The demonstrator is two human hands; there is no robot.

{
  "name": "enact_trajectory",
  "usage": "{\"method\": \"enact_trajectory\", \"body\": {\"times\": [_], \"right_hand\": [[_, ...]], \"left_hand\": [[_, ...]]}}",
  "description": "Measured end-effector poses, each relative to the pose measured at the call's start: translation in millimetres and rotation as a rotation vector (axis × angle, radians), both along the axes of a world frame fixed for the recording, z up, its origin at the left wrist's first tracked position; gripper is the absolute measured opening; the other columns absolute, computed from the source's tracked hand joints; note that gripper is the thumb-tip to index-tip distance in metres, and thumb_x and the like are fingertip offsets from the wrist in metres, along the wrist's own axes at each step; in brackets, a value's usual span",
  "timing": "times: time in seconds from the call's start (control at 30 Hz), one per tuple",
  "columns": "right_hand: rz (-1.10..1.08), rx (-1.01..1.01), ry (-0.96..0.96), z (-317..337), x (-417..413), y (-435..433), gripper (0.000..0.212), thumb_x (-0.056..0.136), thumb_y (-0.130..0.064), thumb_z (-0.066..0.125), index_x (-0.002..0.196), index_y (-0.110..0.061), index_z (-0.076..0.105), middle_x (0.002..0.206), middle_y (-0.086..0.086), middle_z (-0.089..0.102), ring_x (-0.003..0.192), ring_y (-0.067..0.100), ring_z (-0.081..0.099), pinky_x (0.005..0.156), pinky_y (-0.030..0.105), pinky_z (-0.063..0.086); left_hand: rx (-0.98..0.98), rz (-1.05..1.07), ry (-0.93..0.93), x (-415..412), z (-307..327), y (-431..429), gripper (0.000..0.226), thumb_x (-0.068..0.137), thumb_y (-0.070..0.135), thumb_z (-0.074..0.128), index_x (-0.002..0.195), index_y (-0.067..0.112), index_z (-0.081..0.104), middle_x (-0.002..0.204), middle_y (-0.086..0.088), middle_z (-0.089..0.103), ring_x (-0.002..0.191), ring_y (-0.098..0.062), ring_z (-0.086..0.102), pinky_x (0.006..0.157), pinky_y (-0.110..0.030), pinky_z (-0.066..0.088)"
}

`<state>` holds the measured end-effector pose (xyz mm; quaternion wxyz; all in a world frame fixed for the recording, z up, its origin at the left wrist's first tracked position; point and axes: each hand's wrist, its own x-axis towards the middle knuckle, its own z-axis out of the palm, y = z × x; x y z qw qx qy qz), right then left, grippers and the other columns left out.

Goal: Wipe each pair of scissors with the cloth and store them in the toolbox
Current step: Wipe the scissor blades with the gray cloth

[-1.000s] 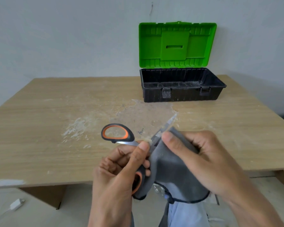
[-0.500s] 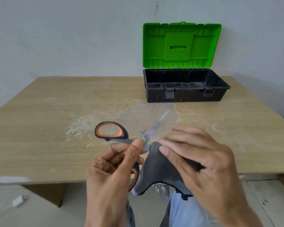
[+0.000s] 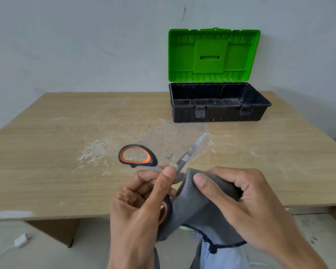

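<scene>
Pinching scissors [image 3: 138, 157] w/ left hand [image 3: 138, 208], right hand [image 3: 246, 206] gripping cloth [image 3: 194, 212] on blade

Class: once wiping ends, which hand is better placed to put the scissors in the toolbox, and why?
Left hand: it grips the scissors, while the right hand pinches the cloth. The open toolbox stands ahead, slightly right, with bare table between.

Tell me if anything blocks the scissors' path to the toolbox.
Nothing visible does. The orange-and-black-handled scissors sit in the left hand; the wooden table between them and the black toolbox bears only pale smears, and its green lid stands open.
</scene>
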<state>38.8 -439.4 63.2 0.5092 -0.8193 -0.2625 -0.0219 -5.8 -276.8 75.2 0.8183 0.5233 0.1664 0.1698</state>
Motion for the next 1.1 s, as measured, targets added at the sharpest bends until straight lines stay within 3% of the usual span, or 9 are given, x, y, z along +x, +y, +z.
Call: {"method": "enact_trajectory", "body": {"times": [0.1,0.3,0.43,0.6,0.7,0.83,0.97,1.03,1.1], "right_hand": [[0.039,-0.017,0.006,3,-1,0,0.06,0.097,-0.054,0.06,0.063,-0.005,0.054,0.059,0.01,0.038,0.052,0.017,0.035,0.05,0.02,0.025],[0.131,-0.03,0.084,13,3,-15,0.049,0.094,-0.056,0.062,0.078,-0.012,0.077,0.06,0.007,0.058,0.056,0.028,0.051,0.053,0.026,0.034],[0.081,-0.058,0.076,18,5,-20,0.053,0.094,-0.058,0.063,0.078,-0.009,0.077,0.061,0.012,0.06,0.058,0.033,0.054,0.052,0.041,0.038],[0.072,-0.051,0.03,18,3,-4,0.039,0.095,-0.046,0.067,0.073,-0.015,0.075,0.06,0.003,0.062,0.055,0.019,0.056,0.052,0.031,0.043],[0.074,-0.044,0.101,19,6,-9,0.038,0.09,-0.053,0.065,0.081,-0.02,0.081,0.068,0.004,0.071,0.063,0.024,0.066,0.059,0.042,0.052],[0.024,-0.028,0.119,25,8,-19,0.038,0.087,-0.056,0.067,0.083,-0.023,0.083,0.07,0.01,0.073,0.066,0.035,0.066,0.06,0.052,0.051],[0.067,-0.062,0.079,21,4,-8,0.039,0.09,-0.052,0.066,0.081,-0.018,0.081,0.064,0.004,0.071,0.057,0.024,0.064,0.053,0.038,0.05],[0.071,-0.089,0.043,17,3,-3,0.044,0.093,-0.05,0.066,0.077,-0.011,0.077,0.06,0.005,0.064,0.053,0.019,0.056,0.051,0.028,0.041],[0.076,-0.083,0.076,17,4,-4,0.042,0.097,-0.051,0.067,0.078,-0.016,0.079,0.061,0.002,0.065,0.055,0.016,0.056,0.053,0.026,0.041]], "left_hand": [[0.011,-0.017,0.009,0,0,2,0.015,0.06,0.03,0.077,0.056,0.018,0.069,0.054,-0.006,0.062,0.044,-0.007,0.05,0.044,-0.012,0.039],[-0.005,-0.019,0.016,-4,0,10,0.014,0.058,0.03,0.078,0.055,0.019,0.07,0.055,-0.007,0.062,0.046,-0.01,0.052,0.042,-0.012,0.038],[0.005,-0.031,0.013,-2,0,11,0.016,0.058,0.032,0.079,0.057,0.019,0.07,0.056,-0.008,0.063,0.046,-0.01,0.052,0.044,-0.014,0.039],[0.005,-0.101,-0.004,0,1,0,0.026,0.063,0.032,0.089,0.058,0.017,0.068,0.056,-0.008,0.061,0.047,-0.014,0.044,0.047,-0.02,0.034],[-0.048,-0.051,0.019,-1,2,6,0.017,0.056,0.031,0.081,0.055,0.018,0.07,0.055,-0.007,0.061,0.048,-0.014,0.049,0.053,-0.024,0.037],[-0.047,-0.025,0.038,-4,2,12,0.02,0.055,0.035,0.079,0.056,0.018,0.07,0.056,-0.005,0.061,0.053,-0.016,0.049,0.061,-0.03,0.034],[-0.035,-0.084,0.028,-1,-1,-1,0.022,0.052,0.025,0.088,0.056,0.017,0.069,0.054,-0.007,0.06,0.041,-0.01,0.044,0.045,-0.019,0.034],[-0.054,-0.082,0.035,0,-2,-3,0.021,0.052,0.024,0.088,0.057,0.016,0.069,0.054,-0.007,0.061,0.04,-0.01,0.041,0.043,-0.016,0.032],[-0.054,-0.039,0.039,-1,-1,3,0.017,0.055,0.03,0.081,0.057,0.017,0.07,0.055,-0.007,0.061,0.043,-0.011,0.046,0.044,-0.017,0.036]]}}
